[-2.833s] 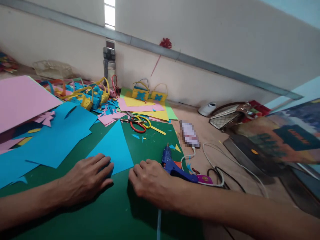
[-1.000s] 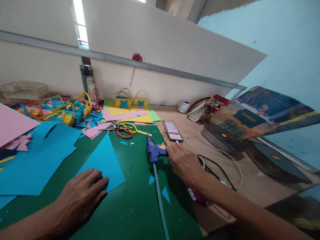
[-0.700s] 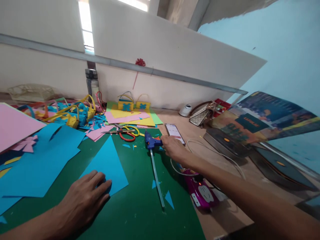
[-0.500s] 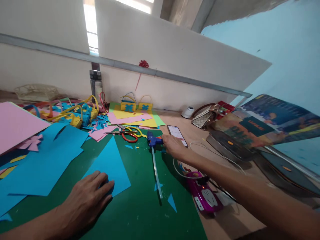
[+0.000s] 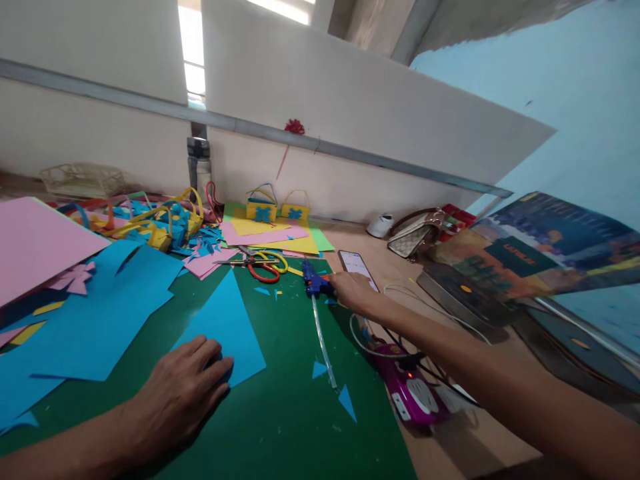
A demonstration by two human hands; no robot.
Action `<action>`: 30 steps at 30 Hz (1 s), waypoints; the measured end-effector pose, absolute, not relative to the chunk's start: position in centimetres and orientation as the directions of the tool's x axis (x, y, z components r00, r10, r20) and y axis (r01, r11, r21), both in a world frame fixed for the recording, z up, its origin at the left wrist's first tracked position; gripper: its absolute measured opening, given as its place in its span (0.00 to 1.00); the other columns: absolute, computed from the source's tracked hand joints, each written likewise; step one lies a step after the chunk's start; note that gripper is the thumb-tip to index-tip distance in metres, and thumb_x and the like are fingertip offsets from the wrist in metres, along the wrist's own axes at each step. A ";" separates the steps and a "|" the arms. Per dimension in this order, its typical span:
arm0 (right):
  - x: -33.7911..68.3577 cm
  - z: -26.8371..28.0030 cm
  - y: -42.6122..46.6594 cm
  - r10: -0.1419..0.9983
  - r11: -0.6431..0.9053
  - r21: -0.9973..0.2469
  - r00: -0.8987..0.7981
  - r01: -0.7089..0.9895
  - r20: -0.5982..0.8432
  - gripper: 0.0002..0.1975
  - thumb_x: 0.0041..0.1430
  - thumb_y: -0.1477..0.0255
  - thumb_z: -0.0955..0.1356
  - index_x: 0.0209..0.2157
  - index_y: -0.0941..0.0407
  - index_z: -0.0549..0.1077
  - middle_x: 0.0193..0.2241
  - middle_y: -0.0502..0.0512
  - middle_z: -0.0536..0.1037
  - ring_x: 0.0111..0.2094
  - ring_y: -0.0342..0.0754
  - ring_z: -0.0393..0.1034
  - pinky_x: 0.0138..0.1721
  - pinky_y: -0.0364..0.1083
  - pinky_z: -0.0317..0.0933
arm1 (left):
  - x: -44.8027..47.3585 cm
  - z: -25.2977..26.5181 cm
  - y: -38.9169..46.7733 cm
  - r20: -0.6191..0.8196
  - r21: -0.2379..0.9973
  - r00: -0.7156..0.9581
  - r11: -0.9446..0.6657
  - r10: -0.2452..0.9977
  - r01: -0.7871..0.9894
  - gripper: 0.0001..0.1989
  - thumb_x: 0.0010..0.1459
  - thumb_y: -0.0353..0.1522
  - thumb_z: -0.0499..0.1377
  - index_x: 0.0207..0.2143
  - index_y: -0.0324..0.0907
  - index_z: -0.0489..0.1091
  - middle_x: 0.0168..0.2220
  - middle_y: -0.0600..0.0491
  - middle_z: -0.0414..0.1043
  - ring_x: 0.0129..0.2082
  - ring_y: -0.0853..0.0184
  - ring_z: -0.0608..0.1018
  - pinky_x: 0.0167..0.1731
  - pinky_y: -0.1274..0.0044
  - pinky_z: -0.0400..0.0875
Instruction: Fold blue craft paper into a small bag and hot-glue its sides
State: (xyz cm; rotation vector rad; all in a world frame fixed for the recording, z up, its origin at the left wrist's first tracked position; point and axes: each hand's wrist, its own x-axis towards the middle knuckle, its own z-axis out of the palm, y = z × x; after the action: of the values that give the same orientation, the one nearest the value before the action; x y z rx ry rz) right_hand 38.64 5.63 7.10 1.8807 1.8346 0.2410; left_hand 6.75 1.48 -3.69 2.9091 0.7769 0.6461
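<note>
Head cam: nearest us, our left hand (image 5: 183,393) lies flat, fingers spread, on the blue paper sheet (image 5: 225,330); nothing's glued yet. Right of that sheet, our right hand (image 5: 353,291) touches the blue glue gun (image 5: 314,283), grip unclear. Scissors (image 5: 265,265) lie beyond the sheet.

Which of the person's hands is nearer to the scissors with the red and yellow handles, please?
The right hand: it rests on the blue glue gun, just right of the scissors. The left hand lies flat on the blue paper, farther away.
</note>
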 end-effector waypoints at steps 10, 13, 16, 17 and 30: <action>28.7 3.1 -8.0 0.718 0.559 0.301 -0.632 0.773 0.290 0.13 0.61 0.77 0.58 0.39 0.62 0.73 0.36 0.65 0.77 0.38 0.54 0.70 0.41 0.53 0.62 | 6.6 -2.2 1.4 0.363 0.132 0.788 -0.864 0.498 0.485 0.09 0.63 0.32 0.49 0.40 0.41 0.68 0.33 0.49 0.66 0.33 0.64 0.66 0.31 0.73 0.63; 27.0 0.2 -11.1 0.660 0.698 0.021 -0.654 0.716 0.370 0.21 0.66 0.64 0.54 0.44 0.61 0.71 0.45 0.63 0.75 0.48 0.52 0.67 0.45 0.50 0.63 | 6.4 -2.3 1.4 0.376 0.146 0.788 -0.871 0.488 0.470 0.09 0.63 0.32 0.49 0.40 0.41 0.68 0.34 0.49 0.66 0.33 0.64 0.67 0.32 0.73 0.63; 27.6 -0.5 -11.1 0.779 0.628 -0.143 -0.618 0.765 0.109 0.30 0.62 0.57 0.59 0.55 0.66 0.62 0.56 0.68 0.66 0.59 0.54 0.55 0.52 0.51 0.60 | 6.3 -2.4 1.5 0.398 0.148 0.784 -0.877 0.477 0.458 0.10 0.64 0.32 0.49 0.40 0.41 0.68 0.35 0.48 0.66 0.34 0.63 0.67 0.32 0.72 0.63; 28.2 -0.4 -10.8 0.825 0.563 -0.165 -0.564 0.810 0.046 0.31 0.61 0.58 0.61 0.58 0.66 0.59 0.58 0.69 0.62 0.61 0.56 0.51 0.55 0.53 0.57 | 6.2 -2.5 1.5 0.405 0.143 0.782 -0.878 0.473 0.457 0.10 0.63 0.32 0.49 0.40 0.41 0.69 0.35 0.48 0.66 0.34 0.62 0.68 0.32 0.72 0.64; 35.0 -0.7 -13.5 0.912 0.127 0.296 -0.229 0.947 0.341 0.15 0.63 0.71 0.60 0.42 0.65 0.72 0.41 0.70 0.76 0.42 0.57 0.72 0.39 0.53 0.67 | 6.1 -2.6 1.5 0.393 0.121 0.793 -0.881 0.466 0.458 0.11 0.64 0.33 0.48 0.40 0.41 0.69 0.36 0.47 0.66 0.35 0.62 0.68 0.31 0.72 0.64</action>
State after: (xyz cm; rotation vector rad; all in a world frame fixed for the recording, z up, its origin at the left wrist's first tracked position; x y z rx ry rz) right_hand 34.96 -13.46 -0.74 1.9953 2.4142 0.7378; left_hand 6.06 1.54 -2.64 2.9560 0.7619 0.6562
